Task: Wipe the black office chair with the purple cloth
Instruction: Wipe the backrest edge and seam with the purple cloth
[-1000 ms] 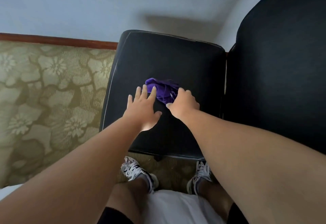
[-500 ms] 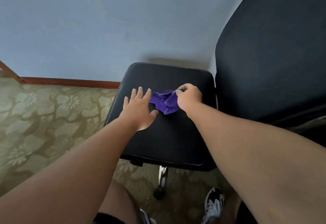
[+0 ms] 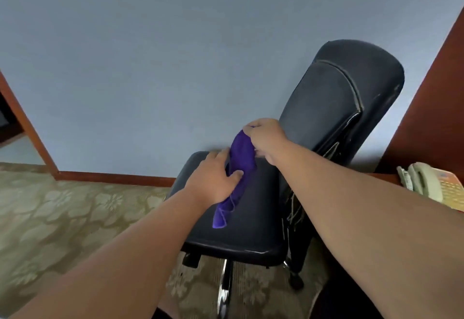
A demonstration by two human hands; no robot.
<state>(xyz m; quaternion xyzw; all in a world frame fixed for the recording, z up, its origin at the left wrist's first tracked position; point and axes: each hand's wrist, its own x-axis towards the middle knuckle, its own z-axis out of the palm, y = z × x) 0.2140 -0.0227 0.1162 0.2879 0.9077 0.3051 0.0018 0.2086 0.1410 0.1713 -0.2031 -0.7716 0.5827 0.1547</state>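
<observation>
right hand (image 3: 266, 140) pinches the cloth (image 3: 242, 154) top, left hand (image 3: 213, 180) grips its middle; it hangs lengthwise above the chair (image 3: 251, 230) seat, mid-frame.

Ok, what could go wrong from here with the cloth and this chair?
The purple cloth hangs bunched between the right hand and left hand; wiping with it this narrow may miss much of the seat. The black office chair stands on a chrome post, so a firm push could turn it.
</observation>
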